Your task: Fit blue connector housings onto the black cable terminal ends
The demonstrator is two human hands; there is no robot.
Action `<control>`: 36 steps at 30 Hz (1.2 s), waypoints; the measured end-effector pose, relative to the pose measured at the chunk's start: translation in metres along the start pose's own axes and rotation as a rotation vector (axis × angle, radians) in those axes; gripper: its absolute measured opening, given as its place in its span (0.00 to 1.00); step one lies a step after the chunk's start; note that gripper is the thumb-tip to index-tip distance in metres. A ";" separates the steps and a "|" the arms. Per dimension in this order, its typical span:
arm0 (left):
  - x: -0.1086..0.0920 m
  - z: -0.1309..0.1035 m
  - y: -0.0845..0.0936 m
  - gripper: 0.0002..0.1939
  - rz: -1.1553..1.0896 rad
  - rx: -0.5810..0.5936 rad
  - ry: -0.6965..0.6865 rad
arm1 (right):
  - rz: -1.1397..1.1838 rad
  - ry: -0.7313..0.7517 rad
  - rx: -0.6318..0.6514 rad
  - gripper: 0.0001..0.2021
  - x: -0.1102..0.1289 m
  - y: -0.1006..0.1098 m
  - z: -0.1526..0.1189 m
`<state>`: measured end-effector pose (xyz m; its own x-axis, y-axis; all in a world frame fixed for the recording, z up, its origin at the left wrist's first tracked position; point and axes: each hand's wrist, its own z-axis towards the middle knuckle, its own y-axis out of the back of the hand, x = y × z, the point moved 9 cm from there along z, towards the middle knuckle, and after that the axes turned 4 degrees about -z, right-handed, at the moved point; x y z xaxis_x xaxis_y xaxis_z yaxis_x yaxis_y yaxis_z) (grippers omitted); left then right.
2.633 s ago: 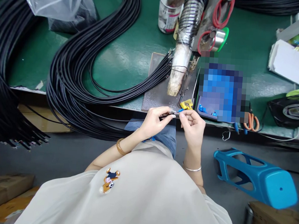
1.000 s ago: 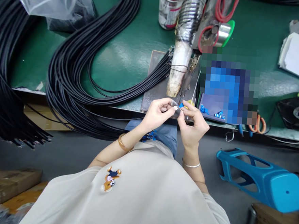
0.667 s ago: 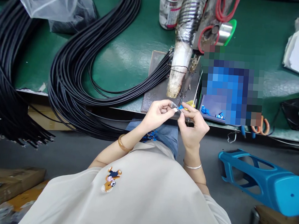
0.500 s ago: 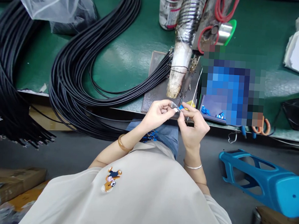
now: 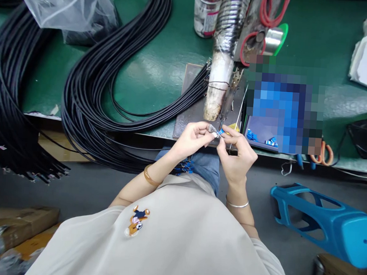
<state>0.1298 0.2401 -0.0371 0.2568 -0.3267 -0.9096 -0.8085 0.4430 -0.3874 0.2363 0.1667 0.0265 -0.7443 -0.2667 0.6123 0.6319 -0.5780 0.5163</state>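
My left hand (image 5: pixel 194 140) is closed in a pinch above the front edge of the bench, with a greyish cover on one fingertip. What lies between its fingers is too small to make out. Facing it, my right hand (image 5: pixel 237 153) pinches a small blue connector (image 5: pixel 221 131), and the fingertips of both hands almost meet there. A single black cable (image 5: pixel 145 147) runs behind my left forearm; its end is hidden. On my lap, several blue connectors (image 5: pixel 186 167) show at the ends of the bundled black cables (image 5: pixel 109 119). A thin white rod (image 5: pixel 240 108) stands just beyond my right hand.
A foil-wrapped duct (image 5: pixel 224 44) hangs over a dark board (image 5: pixel 185 108). Right of it, a tray (image 5: pixel 261 146) holds blue pieces, partly pixelated. Orange-handled scissors (image 5: pixel 326 155), a solder spool (image 5: pixel 274 40) and a clear cup (image 5: pixel 206 15) lie around; a blue stool (image 5: pixel 329 214) is at right.
Both hands stay almost in place. The blue connector shows a little more between the fingertips, and the right fingers have shifted slightly left. The whole view has moved very slightly.
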 end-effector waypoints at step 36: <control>-0.032 -0.040 0.003 0.04 0.555 -0.165 -0.569 | 0.191 -0.274 0.051 0.04 -0.021 -0.003 -0.013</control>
<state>0.0979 0.2182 -0.0027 -0.0100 0.3991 -0.9169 -0.9534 0.2728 0.1291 0.2473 0.1638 0.0038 -0.5300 -0.1451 0.8355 0.7694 -0.4966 0.4018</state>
